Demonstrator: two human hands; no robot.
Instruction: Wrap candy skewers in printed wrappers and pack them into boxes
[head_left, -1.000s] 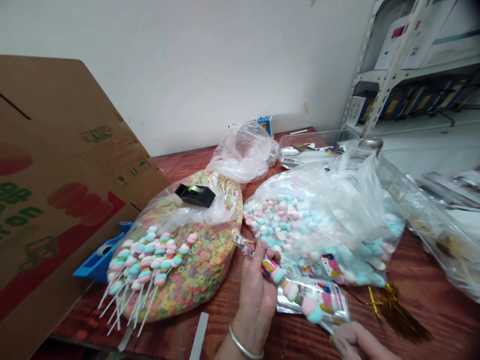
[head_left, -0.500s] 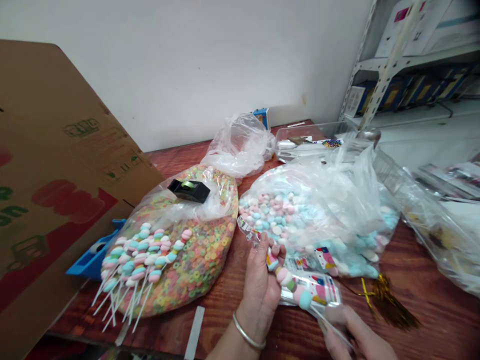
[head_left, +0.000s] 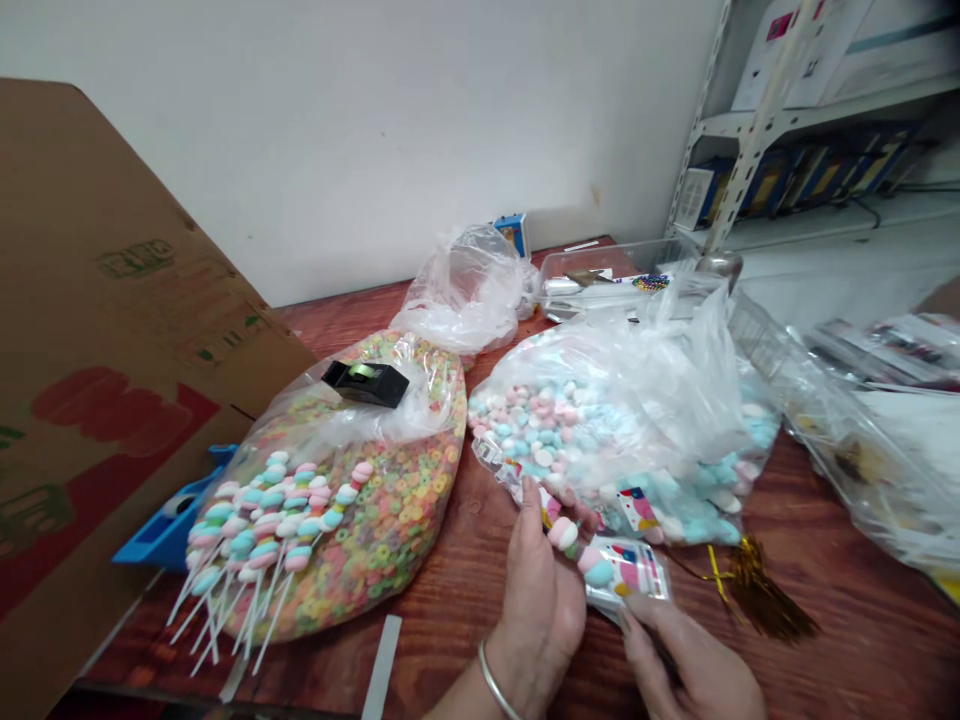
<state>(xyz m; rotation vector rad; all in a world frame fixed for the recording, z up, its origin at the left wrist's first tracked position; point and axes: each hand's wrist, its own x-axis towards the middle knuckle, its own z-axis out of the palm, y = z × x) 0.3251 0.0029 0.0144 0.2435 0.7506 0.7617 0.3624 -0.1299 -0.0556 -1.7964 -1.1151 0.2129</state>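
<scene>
The left hand [head_left: 541, 625], with a metal bangle [head_left: 495, 695] at the wrist, is closed narrowly around a marshmallow skewer [head_left: 564, 535], its fingers partly hidden. The skewer is held at the near edge of the bag of pastel marshmallows [head_left: 592, 420]. The right hand [head_left: 690, 665] is just right of the left, its fingertips [head_left: 634, 625] set close together at the lower edge of a printed packet [head_left: 626, 572]; whether they grip it cannot be determined. Left of the bag lies a bag of ring cereal [head_left: 375, 510], bearing a row of further marshmallow skewers [head_left: 262, 530] and a black tape dispenser [head_left: 365, 383]. Behind the bag stands a clear plastic tub [head_left: 600, 275]. A gold tinsel tassel [head_left: 757, 590] lies just beside the bag, at its near right corner, on the wooden table [head_left: 862, 620].
</scene>
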